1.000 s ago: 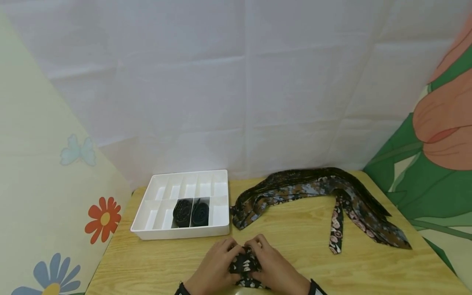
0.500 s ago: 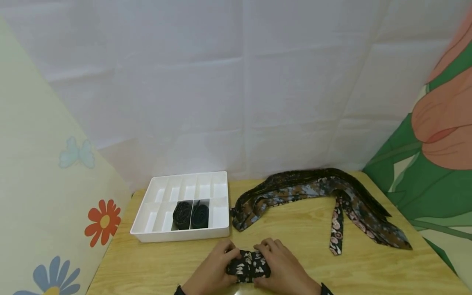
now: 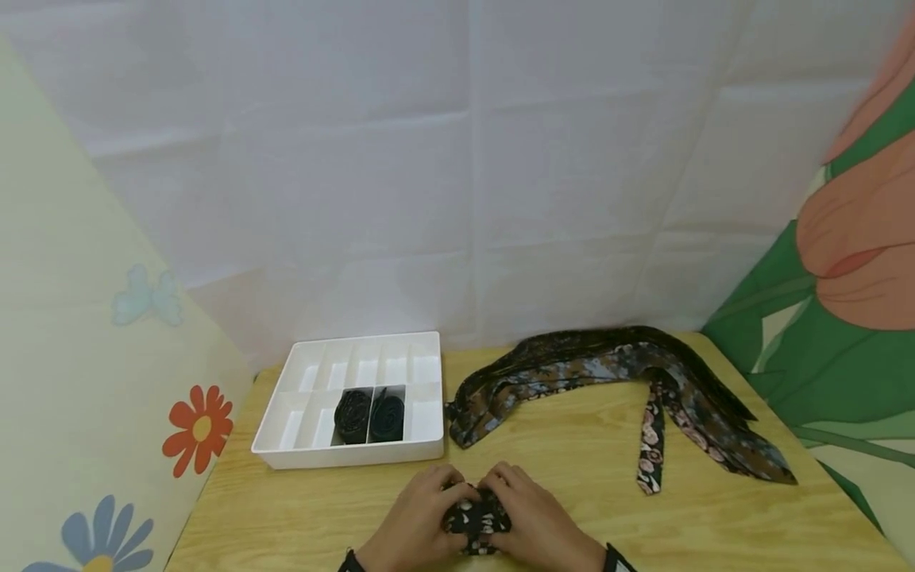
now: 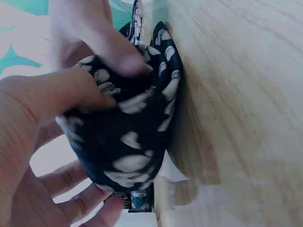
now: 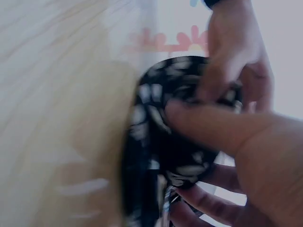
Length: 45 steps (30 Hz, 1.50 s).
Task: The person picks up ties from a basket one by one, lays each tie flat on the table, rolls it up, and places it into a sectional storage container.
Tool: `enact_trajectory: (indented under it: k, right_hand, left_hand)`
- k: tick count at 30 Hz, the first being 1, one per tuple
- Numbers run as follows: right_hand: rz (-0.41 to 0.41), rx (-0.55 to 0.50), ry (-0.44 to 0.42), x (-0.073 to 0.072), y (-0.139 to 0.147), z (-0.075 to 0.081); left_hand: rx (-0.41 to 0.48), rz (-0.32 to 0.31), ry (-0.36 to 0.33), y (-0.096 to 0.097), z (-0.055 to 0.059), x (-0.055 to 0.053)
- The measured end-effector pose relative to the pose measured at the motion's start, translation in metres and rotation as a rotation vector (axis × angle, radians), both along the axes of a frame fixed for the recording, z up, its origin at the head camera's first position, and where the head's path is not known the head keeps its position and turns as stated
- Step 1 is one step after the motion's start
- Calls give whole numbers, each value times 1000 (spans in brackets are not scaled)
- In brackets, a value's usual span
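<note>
A black necktie (image 3: pixel 477 520) with a cream-white print lies between both hands at the table's near edge, bunched into a compact roll. My left hand (image 3: pixel 420 518) grips its left side, thumb hooked into the fold, as the left wrist view shows. From the other side my right hand (image 3: pixel 534 523) holds the same roll, its thumb (image 5: pixel 203 120) pressed on the inner layers. In the right wrist view a loose length of the necktie (image 5: pixel 137 189) trails off the roll along the tabletop. The palms and part of the roll's underside are hidden.
Behind the hands to the left stands a white divided tray (image 3: pixel 343 459). Two of its front compartments hold dark rolled neckties (image 3: pixel 353 417). A pile of long patterned neckties (image 3: pixel 565 373) spreads across the back right, one narrow end (image 3: pixel 650 449) hanging forward. A white backdrop rises behind.
Half a second ago the hands were farther apart with the necktie's face showing wider. Now the right hand has moved left and the roll is squeezed narrower. Tray and pile stay put.
</note>
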State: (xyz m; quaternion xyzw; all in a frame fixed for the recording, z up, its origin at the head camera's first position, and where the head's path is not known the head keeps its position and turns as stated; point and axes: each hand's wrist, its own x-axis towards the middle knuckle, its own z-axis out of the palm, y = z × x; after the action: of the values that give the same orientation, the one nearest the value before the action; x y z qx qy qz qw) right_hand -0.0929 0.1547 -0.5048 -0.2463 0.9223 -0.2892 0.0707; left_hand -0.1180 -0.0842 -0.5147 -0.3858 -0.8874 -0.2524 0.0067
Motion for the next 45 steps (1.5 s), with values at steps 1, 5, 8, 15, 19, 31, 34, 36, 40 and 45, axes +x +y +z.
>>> enact_trajectory:
  k: [1,5,8,15,19,31,34,36,40,45]
  right_hand:
    - [-3,1,13,0,0,-1]
    - [-3,-4,31,0,1,-2]
    - [15,-10,31,0,1,-2]
    - [14,-8,62,0,3,-4]
    - [6,-27,96,1,1,-5]
    - [-16,-15,104,0,1,-4]
    - [-17,-13,109,0,1,-3]
    - [-14,-19,98,0,0,-1]
    - [-19,-15,82,0,0,0]
    - [6,-71,65,0,0,-2]
  left_hand:
    - [0,-5,2,0,0,0]
    - [-2,-13,4,3,-1,0]
    - [-3,-13,30,5,-1,1]
    - [-1,-31,42,6,0,3]
    - [-10,-29,59,6,0,3]
    - [-28,-47,87,10,0,2]
    - [-34,-48,93,9,-1,1]
    - [-32,-51,99,9,-1,1]
    - [-36,-39,83,10,1,2]
    - [-37,-44,87,10,2,3]
